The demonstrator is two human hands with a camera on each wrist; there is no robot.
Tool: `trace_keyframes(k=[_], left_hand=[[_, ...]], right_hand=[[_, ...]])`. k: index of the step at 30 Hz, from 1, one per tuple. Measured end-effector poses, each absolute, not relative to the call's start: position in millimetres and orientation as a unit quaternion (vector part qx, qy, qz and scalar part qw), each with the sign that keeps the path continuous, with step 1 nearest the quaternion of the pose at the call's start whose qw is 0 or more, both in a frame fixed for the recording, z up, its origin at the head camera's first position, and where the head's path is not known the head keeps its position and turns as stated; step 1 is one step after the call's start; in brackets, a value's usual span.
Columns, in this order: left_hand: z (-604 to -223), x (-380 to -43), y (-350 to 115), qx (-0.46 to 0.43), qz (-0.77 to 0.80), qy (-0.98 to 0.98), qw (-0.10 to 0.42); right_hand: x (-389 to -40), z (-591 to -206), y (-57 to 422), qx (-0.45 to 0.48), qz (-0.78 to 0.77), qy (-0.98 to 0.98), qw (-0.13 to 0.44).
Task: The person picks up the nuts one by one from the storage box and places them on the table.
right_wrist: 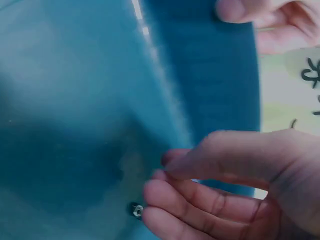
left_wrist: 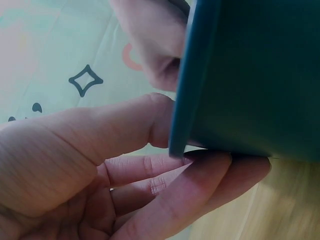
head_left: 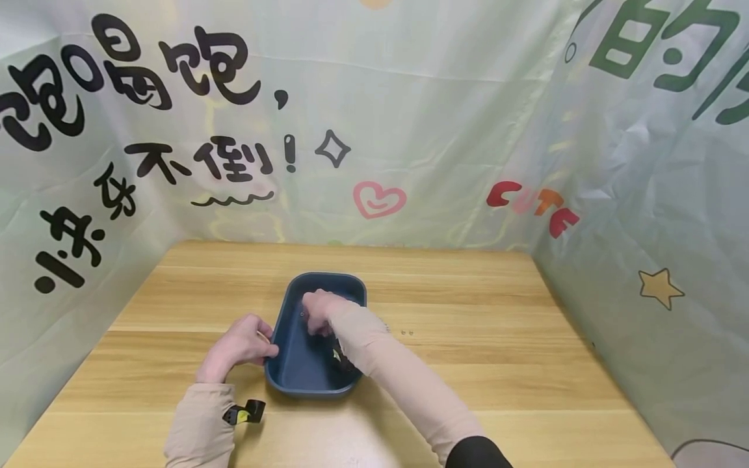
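Observation:
A dark blue rectangular tray [head_left: 300,364] stands on the wooden table. My left hand [head_left: 244,341] grips its left wall, thumb at the rim; in the left wrist view the fingers [left_wrist: 185,195] lie under the rim against the outer side. My right hand [head_left: 320,313] reaches down inside the tray with its fingers curled. In the right wrist view the thumb [right_wrist: 220,157] meets the forefinger, and I see nothing between them. A tiny shiny metal piece [right_wrist: 137,210] lies on the tray floor right beside the fingertips.
Two tiny shiny pieces [head_left: 407,333] lie on the wooden table [head_left: 480,364] to the right of the tray. A printed cloth [head_left: 445,143] with lettering hangs behind the table and along both sides. My right forearm crosses over the tray's right wall.

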State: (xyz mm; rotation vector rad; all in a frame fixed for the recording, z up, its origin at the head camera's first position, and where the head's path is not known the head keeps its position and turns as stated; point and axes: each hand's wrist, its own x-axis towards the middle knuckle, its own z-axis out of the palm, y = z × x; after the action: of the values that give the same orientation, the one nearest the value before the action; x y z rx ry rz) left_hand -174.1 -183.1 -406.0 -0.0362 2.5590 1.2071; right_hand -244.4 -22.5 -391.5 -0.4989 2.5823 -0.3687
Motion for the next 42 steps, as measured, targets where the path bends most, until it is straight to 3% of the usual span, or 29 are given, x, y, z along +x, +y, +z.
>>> trace_keyframes(k=[18,27,36,42], left_hand=[[-404,-173,-183,-0.019,0.431,0.888,0.161],[-404,-173,-183,-0.018,0.427,0.889,0.164],[-402,-172,-183,-0.01,0.421,0.893,0.16],[-402,-172,-183,-0.007,0.419,0.894,0.158]], right_hand=[[-249,-377,16,-0.285,-0.273,0.895,0.207],[-246,-370,39,-0.321,-0.333,0.877,0.129],[-241,-368,70,-0.357,-0.371,0.857,-0.021],[-241,-368,88,-0.356,-0.421,0.83,-0.08]])
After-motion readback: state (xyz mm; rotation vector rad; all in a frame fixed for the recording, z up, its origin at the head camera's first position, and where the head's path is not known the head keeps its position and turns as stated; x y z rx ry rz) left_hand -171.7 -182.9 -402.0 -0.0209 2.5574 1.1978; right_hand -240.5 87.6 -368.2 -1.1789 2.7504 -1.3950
